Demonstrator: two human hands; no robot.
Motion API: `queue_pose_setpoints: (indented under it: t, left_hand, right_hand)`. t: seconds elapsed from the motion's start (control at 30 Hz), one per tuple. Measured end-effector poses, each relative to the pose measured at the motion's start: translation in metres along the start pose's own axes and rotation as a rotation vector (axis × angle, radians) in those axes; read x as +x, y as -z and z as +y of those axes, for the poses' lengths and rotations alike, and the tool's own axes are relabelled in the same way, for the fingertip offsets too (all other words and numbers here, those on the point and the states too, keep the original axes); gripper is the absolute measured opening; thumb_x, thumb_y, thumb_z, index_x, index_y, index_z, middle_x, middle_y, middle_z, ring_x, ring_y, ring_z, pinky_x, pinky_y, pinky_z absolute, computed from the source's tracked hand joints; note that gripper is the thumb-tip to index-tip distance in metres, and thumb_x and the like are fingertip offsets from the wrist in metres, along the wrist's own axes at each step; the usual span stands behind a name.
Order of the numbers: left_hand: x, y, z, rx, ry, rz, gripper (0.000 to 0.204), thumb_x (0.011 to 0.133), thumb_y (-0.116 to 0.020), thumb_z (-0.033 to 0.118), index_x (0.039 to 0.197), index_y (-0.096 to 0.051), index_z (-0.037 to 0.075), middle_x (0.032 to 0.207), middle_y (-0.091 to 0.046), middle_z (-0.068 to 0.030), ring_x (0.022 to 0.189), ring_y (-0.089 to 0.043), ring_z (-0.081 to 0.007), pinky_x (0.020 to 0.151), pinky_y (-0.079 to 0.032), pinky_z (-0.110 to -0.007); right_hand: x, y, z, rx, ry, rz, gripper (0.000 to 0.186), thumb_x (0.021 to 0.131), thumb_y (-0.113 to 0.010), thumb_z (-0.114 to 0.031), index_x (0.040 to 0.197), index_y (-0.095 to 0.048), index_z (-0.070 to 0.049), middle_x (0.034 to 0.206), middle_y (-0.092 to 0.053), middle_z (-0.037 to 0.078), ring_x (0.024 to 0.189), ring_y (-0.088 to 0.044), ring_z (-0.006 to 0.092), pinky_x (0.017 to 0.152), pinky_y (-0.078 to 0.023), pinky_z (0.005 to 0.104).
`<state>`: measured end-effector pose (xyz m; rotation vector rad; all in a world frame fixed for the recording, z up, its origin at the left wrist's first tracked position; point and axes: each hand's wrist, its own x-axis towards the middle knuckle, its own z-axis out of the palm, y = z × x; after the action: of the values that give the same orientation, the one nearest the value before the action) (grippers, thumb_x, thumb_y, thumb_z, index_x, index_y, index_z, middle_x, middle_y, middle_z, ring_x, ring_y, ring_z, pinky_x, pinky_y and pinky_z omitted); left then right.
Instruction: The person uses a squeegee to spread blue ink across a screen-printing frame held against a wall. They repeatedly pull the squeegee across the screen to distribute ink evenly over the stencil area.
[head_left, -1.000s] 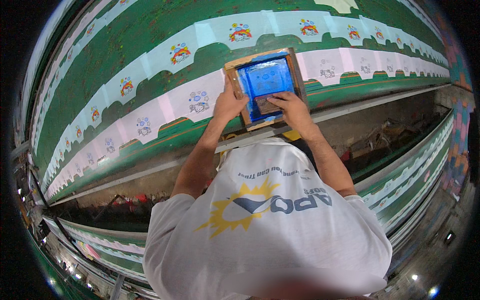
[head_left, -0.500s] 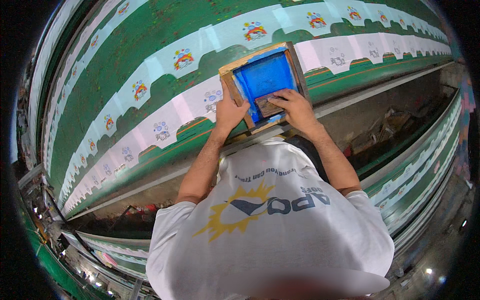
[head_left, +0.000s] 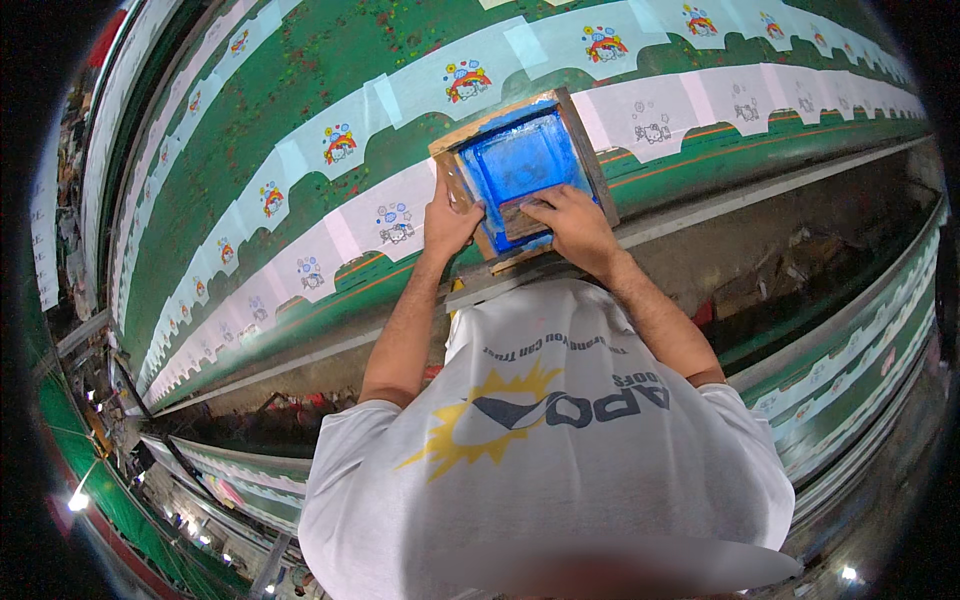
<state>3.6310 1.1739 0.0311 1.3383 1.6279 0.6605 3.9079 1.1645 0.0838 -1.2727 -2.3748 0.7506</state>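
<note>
A wooden screen-printing frame (head_left: 592, 150) with blue ink over its mesh (head_left: 525, 155) lies across the near strip of pale pink fabric pieces (head_left: 362, 215). My left hand (head_left: 450, 225) is closed round the frame's left rail, thumb on the inner side. Inside the frame, near its close edge, my right hand (head_left: 582, 232) grips a wooden squeegee (head_left: 520, 222). Its blade is hidden against the mesh. Grey outline prints with blue bits (head_left: 396, 225) show on the pieces to the left; those on the right (head_left: 653, 128) carry outlines only.
The long green table (head_left: 420, 115) bears further rows of light blue pieces (head_left: 375, 105) with coloured rainbow prints. A metal rail (head_left: 720, 205) runs along its near edge. Beyond a littered gap (head_left: 780, 275) at the right stands another green table (head_left: 840, 370) with fabric strips.
The view has shifted slightly, so the table's prints appear farther left. Both hands keep their grips, the squeegee stays near the frame's close edge, and the mesh looks lighter blue.
</note>
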Motion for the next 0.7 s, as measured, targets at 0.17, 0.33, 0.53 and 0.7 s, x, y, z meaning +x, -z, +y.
queue_pose_setpoints:
  t: [0.17, 0.33, 0.53, 0.7]
  left_hand:
    - [0.002, -0.001, 0.003, 0.031, 0.017, -0.001, 0.113, 0.090, -0.081, 0.016, 0.177, -0.009, 0.010, 0.110, -0.083, -0.0200, 0.070, -0.079, -0.0247, 0.064, -0.065, -0.036]
    - [0.001, 0.000, -0.001, 0.051, 0.089, -0.039, 0.113, 0.089, -0.081, 0.020, 0.176, -0.011, 0.009, 0.116, -0.082, -0.0228, 0.087, -0.083, -0.0319, 0.078, -0.067, -0.040]
    - [0.003, -0.001, -0.002, 0.065, 0.072, -0.041, 0.111, 0.089, -0.080, 0.025, 0.176, -0.013, 0.006, 0.119, -0.080, -0.0262, 0.098, -0.082, -0.0391, 0.087, -0.067, -0.044]
    - [0.002, 0.001, 0.007, 0.163, 0.095, -0.058, 0.113, 0.089, -0.078, 0.028, 0.176, -0.009, 0.006, 0.109, -0.081, -0.0274, 0.095, -0.082, -0.0409, 0.085, -0.067, -0.046]
  right_hand:
    - [-0.001, 0.004, 0.002, 0.051, 0.032, 0.054, 0.051, 0.081, -0.065, 0.009, 0.127, -0.079, -0.008, 0.129, -0.073, 0.011, 0.123, -0.066, 0.0343, 0.107, -0.054, 0.0450]
    - [0.001, 0.010, 0.004, 0.081, 0.048, 0.022, 0.049, 0.082, -0.065, 0.008, 0.126, -0.079, -0.008, 0.125, -0.075, 0.012, 0.119, -0.069, 0.0351, 0.103, -0.055, 0.0464]
    - [0.054, 0.025, 0.023, -0.013, -0.034, -0.235, 0.047, 0.088, -0.067, 0.003, 0.129, -0.079, -0.014, 0.125, -0.076, 0.014, 0.119, -0.070, 0.0385, 0.102, -0.057, 0.0493]
    - [0.116, 0.019, 0.033, -0.038, -0.059, -0.152, 0.054, 0.086, -0.069, 0.003, 0.136, -0.077, -0.016, 0.128, -0.075, 0.014, 0.123, -0.068, 0.0389, 0.105, -0.057, 0.0500]
